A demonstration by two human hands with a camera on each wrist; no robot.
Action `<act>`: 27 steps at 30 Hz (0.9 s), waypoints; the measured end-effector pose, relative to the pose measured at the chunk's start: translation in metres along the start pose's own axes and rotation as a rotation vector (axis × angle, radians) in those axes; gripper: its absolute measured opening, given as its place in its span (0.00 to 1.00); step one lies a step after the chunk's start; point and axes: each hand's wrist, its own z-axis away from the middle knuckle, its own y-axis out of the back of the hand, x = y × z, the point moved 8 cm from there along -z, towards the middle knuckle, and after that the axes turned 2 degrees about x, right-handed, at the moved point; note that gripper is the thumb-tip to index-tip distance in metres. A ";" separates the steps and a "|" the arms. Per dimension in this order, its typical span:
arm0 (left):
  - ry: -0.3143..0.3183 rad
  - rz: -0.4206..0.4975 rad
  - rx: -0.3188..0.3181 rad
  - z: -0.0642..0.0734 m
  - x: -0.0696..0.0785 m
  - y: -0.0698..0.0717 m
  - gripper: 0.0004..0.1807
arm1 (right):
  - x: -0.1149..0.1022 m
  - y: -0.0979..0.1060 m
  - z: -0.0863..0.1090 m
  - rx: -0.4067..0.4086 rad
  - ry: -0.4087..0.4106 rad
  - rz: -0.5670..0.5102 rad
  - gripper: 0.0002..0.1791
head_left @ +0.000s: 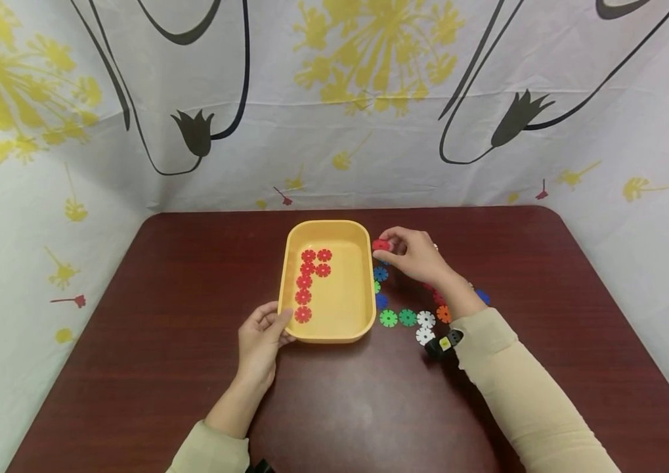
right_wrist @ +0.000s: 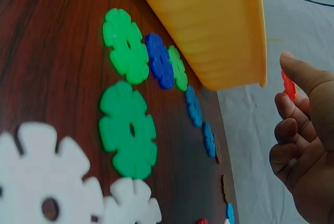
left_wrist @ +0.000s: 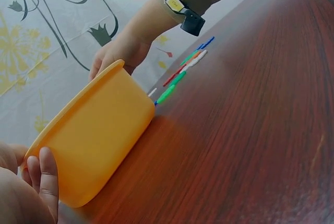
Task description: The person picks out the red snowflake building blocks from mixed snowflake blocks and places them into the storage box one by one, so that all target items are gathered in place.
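Note:
My left hand (head_left: pixel 260 341) grips the near left corner of a yellow tray (head_left: pixel 346 302), thumb over the rim and fingers against the outer wall. Inside the tray, several red notched discs (head_left: pixel 303 297) lie in a column along the left, with two more beside its upper end. My right hand (head_left: pixel 417 253) pinches a red notched disc (head_left: pixel 381 246) between thumb and fingers, just off the tray's far right side. In the right wrist view that red disc (right_wrist: pixel 288 85) shows edge-on at the fingertips, above the table.
Right of the tray, more notched discs lie on the dark red table (head_left: pixel 192 282): a green disc (head_left: pixel 408 318), a white disc (head_left: pixel 425 319), an orange disc (head_left: pixel 443 314) and blue ones (head_left: pixel 380 274). My right forearm hides some. A patterned cloth (head_left: pixel 334 164) hangs behind the table.

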 end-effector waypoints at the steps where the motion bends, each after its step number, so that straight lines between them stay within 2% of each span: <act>1: 0.000 -0.001 0.000 0.000 0.000 0.000 0.19 | -0.001 -0.001 0.000 -0.006 0.000 -0.001 0.18; 8: -0.007 0.000 -0.001 0.000 0.001 0.000 0.19 | -0.010 -0.010 -0.002 -0.044 0.008 -0.009 0.18; 19: -0.002 -0.015 -0.003 0.001 -0.002 0.000 0.20 | -0.025 -0.023 -0.007 -0.049 0.070 -0.007 0.20; 27: -0.011 -0.016 -0.005 0.001 0.000 0.000 0.20 | -0.042 -0.031 -0.011 -0.041 0.115 -0.012 0.18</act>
